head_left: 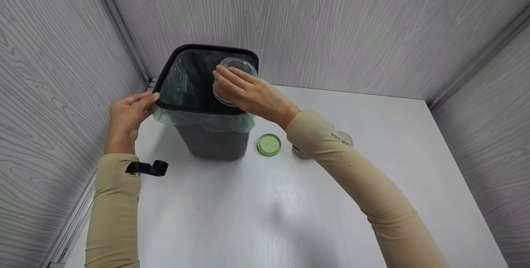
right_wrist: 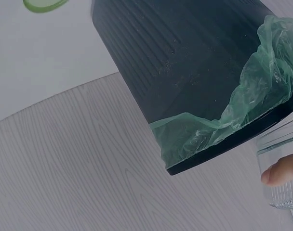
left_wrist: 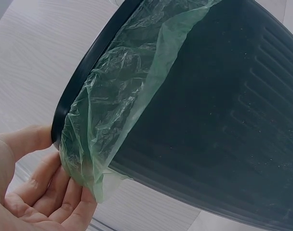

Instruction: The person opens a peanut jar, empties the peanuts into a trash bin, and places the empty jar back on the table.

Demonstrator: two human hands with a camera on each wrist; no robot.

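Presently: right hand [head_left: 244, 92], fingers curled round a clear dish [head_left: 234, 80], holding it tilted over the bin's [head_left: 213, 141] mouth, at the rim's right side; one fingertip [right_wrist: 281, 173] shows on the dish's ribbed wall. Left hand [head_left: 128, 114], thumb and fingers pinching the bin's black rim [head_left: 165, 104] at its left corner, fingers under the bag's edge. Bin: dark grey, ribbed, standing on a white table [head_left: 290, 218], lined with a thin green bag [left_wrist: 113, 106] folded out over the rim. Green lid [head_left: 269, 144], flat on the table just right of the bin's base. Second clear piece [head_left: 345, 138] lying farther right of the bin, partly hidden behind the right sleeve [head_left: 352, 177].
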